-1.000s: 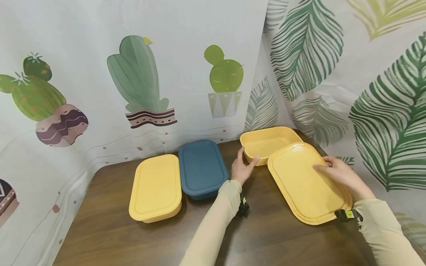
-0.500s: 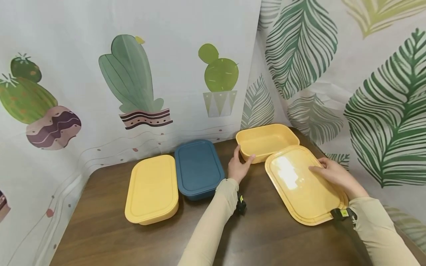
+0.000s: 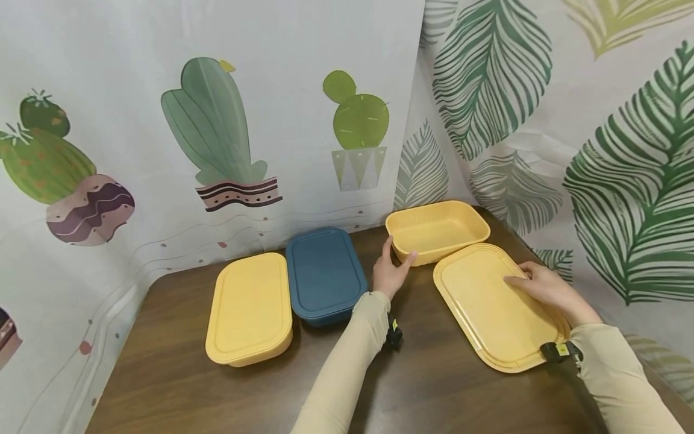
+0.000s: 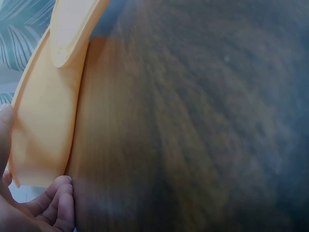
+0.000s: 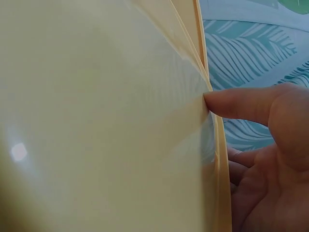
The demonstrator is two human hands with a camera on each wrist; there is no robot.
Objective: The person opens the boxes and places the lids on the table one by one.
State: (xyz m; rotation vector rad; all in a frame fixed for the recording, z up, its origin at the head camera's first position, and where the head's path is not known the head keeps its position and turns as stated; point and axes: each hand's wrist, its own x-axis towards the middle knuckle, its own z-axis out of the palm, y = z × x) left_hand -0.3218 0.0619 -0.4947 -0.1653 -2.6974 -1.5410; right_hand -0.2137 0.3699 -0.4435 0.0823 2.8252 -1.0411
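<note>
A yellow food container without its lid stands at the back right of the table in the head view, its inside visible. My left hand holds its near left corner, thumb on the front wall and fingers at the left end. My right hand grips the long right edge of a yellow lid, thumb on top and the other fingers underneath. The lid is tilted, its far end close to the container's front wall. In the right wrist view the thumb presses the lid's rim.
A yellow container with its lid on stands at the left, beside a blue lidded container. The brown wooden table meets a cloth backdrop printed with cacti and leaves.
The head view has shifted slightly. The lid's tilt has changed a little, its far end sits slightly lower, and a bright glare on it has gone. Both hands keep their hold.
</note>
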